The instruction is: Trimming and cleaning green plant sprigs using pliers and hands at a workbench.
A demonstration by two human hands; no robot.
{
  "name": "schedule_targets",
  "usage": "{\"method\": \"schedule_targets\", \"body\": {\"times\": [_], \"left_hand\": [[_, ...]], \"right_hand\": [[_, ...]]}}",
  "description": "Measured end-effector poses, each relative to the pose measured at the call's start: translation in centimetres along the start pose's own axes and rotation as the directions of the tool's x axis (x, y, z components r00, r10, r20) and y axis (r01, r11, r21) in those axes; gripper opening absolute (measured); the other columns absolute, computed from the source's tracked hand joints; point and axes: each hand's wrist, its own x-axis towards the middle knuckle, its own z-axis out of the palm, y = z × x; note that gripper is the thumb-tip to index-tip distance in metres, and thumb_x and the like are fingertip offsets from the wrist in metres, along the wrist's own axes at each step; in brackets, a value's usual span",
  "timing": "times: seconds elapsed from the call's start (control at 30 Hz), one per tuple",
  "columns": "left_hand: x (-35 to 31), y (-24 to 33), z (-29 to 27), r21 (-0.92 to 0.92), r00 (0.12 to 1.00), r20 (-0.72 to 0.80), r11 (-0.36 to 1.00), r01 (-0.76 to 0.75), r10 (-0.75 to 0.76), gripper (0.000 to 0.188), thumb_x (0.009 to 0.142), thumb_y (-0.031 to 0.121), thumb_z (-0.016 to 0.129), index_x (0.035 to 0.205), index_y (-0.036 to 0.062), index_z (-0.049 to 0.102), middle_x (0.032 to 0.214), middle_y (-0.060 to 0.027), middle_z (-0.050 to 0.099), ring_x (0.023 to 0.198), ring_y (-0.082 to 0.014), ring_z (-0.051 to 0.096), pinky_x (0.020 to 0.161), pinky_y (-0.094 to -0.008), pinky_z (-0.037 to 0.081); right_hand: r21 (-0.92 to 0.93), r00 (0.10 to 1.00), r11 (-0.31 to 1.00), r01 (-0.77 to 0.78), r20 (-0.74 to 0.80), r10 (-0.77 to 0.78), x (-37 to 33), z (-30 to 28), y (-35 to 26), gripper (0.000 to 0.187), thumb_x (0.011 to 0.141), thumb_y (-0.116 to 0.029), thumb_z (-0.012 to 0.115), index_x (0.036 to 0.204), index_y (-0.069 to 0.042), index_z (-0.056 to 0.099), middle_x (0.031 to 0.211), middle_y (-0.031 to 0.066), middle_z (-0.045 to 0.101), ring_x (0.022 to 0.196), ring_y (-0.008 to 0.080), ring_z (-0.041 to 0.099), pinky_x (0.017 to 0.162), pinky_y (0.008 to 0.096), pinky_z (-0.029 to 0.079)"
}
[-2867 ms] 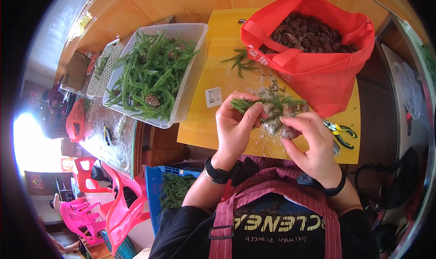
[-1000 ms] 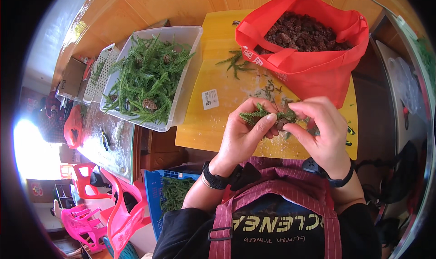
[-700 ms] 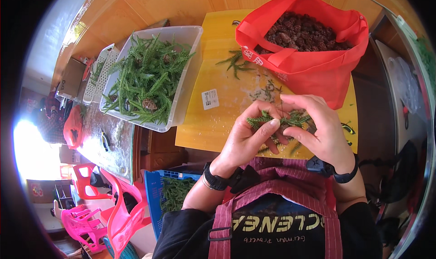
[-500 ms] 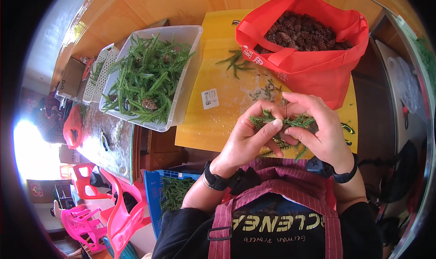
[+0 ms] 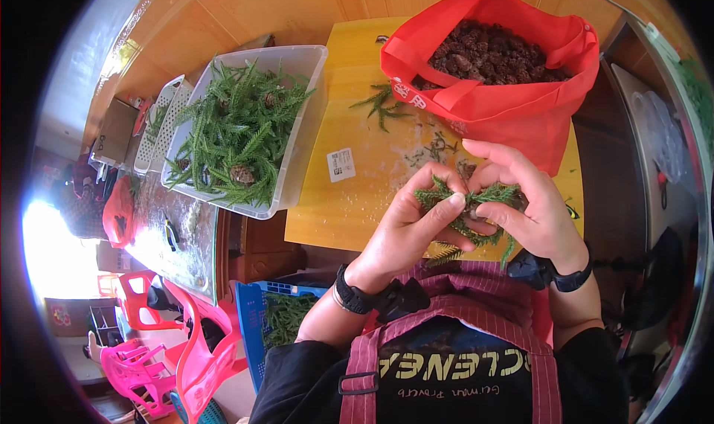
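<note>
tub [image 5: 301, 111] left of bag [image 5: 513, 111], on table [image 5: 349, 201]

At the centre right of the frame, the left hand [image 5: 405, 227] and right hand [image 5: 529, 201] together pinch a small bunch of green needle-leaved conifer sprigs [image 5: 468, 208] over the yellow wooden tabletop [image 5: 357, 201], below a red fabric bag of brown cones [image 5: 494, 67].

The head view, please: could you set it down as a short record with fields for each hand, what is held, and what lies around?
left hand: fingers closed on the green sprigs
right hand: also gripping the green sprigs, from the other side
held where: above the near edge of the yellow board
behind hands: red bag full of brown cones
left side: clear tub of green cuttings
on board: loose sprig, small white tag
</note>
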Motion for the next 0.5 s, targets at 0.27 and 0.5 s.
{"method": "schedule_targets", "body": {"times": [0.27,0.5], "left_hand": [[0.1,0.4,0.5,0.144,0.998,-0.057,0.989,-0.025,0.034,0.010,0.094,0.011,0.044,0.102,0.0049,0.043,0.100,-0.0079,0.055,0.089,-0.0182,0.062,0.069,-0.0266,0.054],[0.0,0.6,0.6,0.200,0.996,-0.086,0.980,0.017,0.000,0.011,0.094,0.011,0.046,0.101,0.0037,0.043,0.091,-0.0061,0.057,0.082,-0.0150,0.063,0.067,-0.0243,0.054]], "right_hand": [[-0.207,0.982,0.960,0.187,0.016,-0.188,0.4,-0.6,-0.2,0.044,0.075,-0.003,0.064,0.116,0.001,0.050,0.090,0.0085,0.061,0.090,0.0175,0.059,0.081,0.0280,0.043],[-0.233,0.978,0.954,0.186,0.140,-0.157,1.2,-1.5,-0.9,0.039,0.076,-0.004,0.064,0.112,0.000,0.052,0.095,0.0077,0.060,0.090,0.0168,0.058,0.081,0.0280,0.043]]}}
